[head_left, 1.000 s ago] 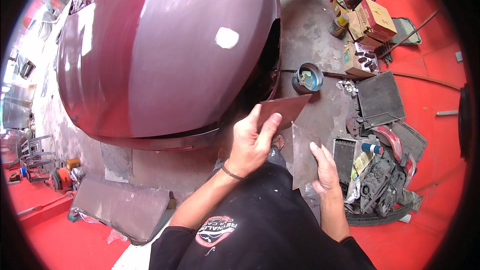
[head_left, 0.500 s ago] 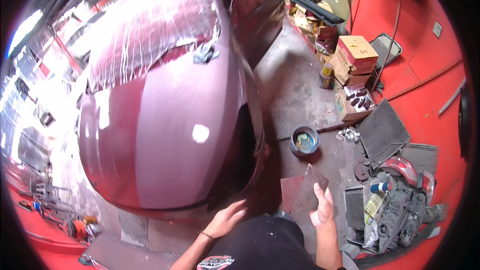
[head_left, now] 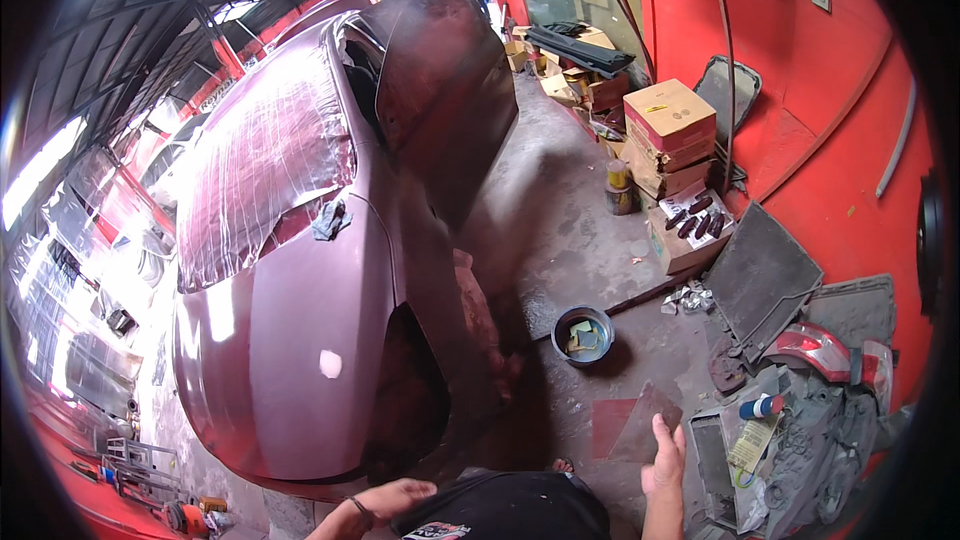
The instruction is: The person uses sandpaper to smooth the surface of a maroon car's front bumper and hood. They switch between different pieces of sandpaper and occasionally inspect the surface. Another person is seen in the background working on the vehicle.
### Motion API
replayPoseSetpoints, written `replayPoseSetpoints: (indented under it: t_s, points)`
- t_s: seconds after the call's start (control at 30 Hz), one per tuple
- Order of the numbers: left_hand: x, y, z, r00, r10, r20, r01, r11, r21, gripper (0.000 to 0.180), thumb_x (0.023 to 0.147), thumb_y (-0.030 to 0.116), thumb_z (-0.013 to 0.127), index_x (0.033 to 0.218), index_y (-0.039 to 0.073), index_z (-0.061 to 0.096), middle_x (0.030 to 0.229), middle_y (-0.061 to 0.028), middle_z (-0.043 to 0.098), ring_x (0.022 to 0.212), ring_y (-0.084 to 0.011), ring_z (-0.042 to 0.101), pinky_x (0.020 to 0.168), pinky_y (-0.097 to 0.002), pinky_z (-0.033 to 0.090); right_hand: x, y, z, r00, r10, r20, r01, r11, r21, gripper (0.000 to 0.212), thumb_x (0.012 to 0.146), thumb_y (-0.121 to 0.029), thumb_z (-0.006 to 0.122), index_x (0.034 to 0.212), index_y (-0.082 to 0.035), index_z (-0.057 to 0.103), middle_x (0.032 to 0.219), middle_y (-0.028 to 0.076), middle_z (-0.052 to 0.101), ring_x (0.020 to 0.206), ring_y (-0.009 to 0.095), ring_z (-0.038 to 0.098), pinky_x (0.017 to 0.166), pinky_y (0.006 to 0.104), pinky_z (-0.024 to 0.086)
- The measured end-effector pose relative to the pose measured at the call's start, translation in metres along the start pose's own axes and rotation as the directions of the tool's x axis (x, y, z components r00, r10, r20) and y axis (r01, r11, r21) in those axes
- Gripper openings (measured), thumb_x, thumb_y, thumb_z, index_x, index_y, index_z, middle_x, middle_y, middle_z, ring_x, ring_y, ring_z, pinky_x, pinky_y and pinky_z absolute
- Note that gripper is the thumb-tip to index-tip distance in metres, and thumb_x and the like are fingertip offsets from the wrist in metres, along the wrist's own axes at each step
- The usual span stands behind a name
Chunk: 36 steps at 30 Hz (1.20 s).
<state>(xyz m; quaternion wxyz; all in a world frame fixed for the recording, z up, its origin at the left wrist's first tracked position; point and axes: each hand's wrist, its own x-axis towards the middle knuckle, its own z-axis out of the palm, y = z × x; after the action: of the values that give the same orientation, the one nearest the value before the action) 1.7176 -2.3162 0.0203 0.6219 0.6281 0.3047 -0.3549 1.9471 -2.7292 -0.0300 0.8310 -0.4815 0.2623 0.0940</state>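
My right hand point(head_left: 666, 455) is closed on a thin reddish-brown sheet, which looks like sandpaper point(head_left: 645, 425), with the thumb lying along its edge. A redder square part point(head_left: 612, 427) shows beside it; whether it is a second sheet or a fold, I cannot tell. My left hand point(head_left: 398, 496) holds nothing, its fingers stretched out below the front of a car point(head_left: 300, 370). The car's hood is part dull mauve, part dark red, and a grey rag point(head_left: 331, 220) lies near its windshield. Right of the car stands a round tub point(head_left: 583, 336) with liquid and yellowish-green pieces inside.
Stacked cardboard boxes point(head_left: 670, 125) stand along the red wall point(head_left: 800, 70). Several dark oblong pieces point(head_left: 700, 220) lie on the lower box. Dusty car parts point(head_left: 815, 430), a flat black panel point(head_left: 765, 280) and a blue-and-white cylinder point(head_left: 762, 406) crowd the right. The car's door point(head_left: 440, 90) stands open.
The view has tilted up and shifted, showing more roof and car. Both hands sit lower in the picture, the left further left. The sheet has stayed in my right hand.
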Motion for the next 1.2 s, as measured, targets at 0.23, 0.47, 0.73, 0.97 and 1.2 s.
replayPoseSetpoints:
  t_s: [0.23, 0.47, 0.73, 0.97, 1.2]
  points:
    - [0.038, 0.115, 0.072, 0.991, 0.113, 0.065, -0.13, 0.803, 0.581, 0.049, 0.115, 0.04, 0.048, 0.144, 0.003, 0.06, 0.129, -0.0201, 0.072, 0.126, -0.0352, 0.066, 0.107, -0.0427, 0.052, 0.041, -0.047, -0.005, 0.996, -0.03, -0.085, 0.039, 0.994, 0.101, 0.067, 0.099, -0.026, 0.081, 0.155, -0.003, 0.05, 0.148, 0.01, 0.059, 0.135, 0.025, 0.056, 0.109, 0.0464, 0.052]
    - [0.164, 0.193, 0.11, 0.924, 0.106, 0.368, -0.315, 0.756, 0.574, 0.062, 0.117, 0.044, 0.037, 0.154, -0.003, 0.051, 0.16, -0.0274, 0.051, 0.149, -0.0371, 0.05, 0.124, -0.0428, 0.041, 0.067, -0.061, 0.013, 0.993, -0.05, -0.102, 0.071, 0.975, 0.21, 0.059, 0.101, -0.022, 0.078, 0.152, -0.007, 0.053, 0.144, 0.008, 0.062, 0.13, 0.026, 0.061, 0.107, 0.048, 0.053]
    - [0.226, 0.369, 0.156, 0.854, 0.078, 0.515, -0.502, 0.387, 0.773, 0.06, 0.116, 0.052, 0.041, 0.117, 0.001, 0.073, 0.125, -0.0285, 0.071, 0.111, -0.05, 0.069, 0.099, -0.0548, 0.057, 0.115, -0.132, 0.0, 0.934, -0.285, -0.214, 0.261, 0.956, -0.133, 0.059, 0.096, -0.017, 0.076, 0.151, -0.008, 0.058, 0.149, 0.018, 0.057, 0.138, 0.032, 0.054, 0.116, 0.0459, 0.044]
    - [0.307, 0.41, 0.161, 0.792, 0.028, 0.61, -0.541, 0.496, 0.679, 0.071, 0.115, 0.06, 0.027, 0.159, 0.009, 0.051, 0.148, -0.0292, 0.062, 0.138, -0.0449, 0.058, 0.121, -0.0506, 0.043, 0.185, -0.185, -0.008, 0.857, -0.278, -0.434, 0.316, 0.949, 0.017, 0.049, 0.104, -0.024, 0.074, 0.147, -0.007, 0.06, 0.142, 0.009, 0.065, 0.13, 0.025, 0.062, 0.111, 0.0439, 0.051]
    - [0.31, 0.46, 0.139, 0.857, 0.253, 0.449, -0.507, 0.574, 0.643, 0.064, 0.116, 0.05, 0.034, 0.131, -0.002, 0.069, 0.122, -0.0304, 0.073, 0.118, -0.0477, 0.068, 0.104, -0.0531, 0.05, 0.263, -0.199, 0.058, 0.946, -0.212, -0.245, 0.253, 0.956, 0.151, 0.046, 0.104, -0.021, 0.074, 0.145, -0.006, 0.06, 0.141, 0.011, 0.065, 0.125, 0.026, 0.063, 0.105, 0.0427, 0.054]
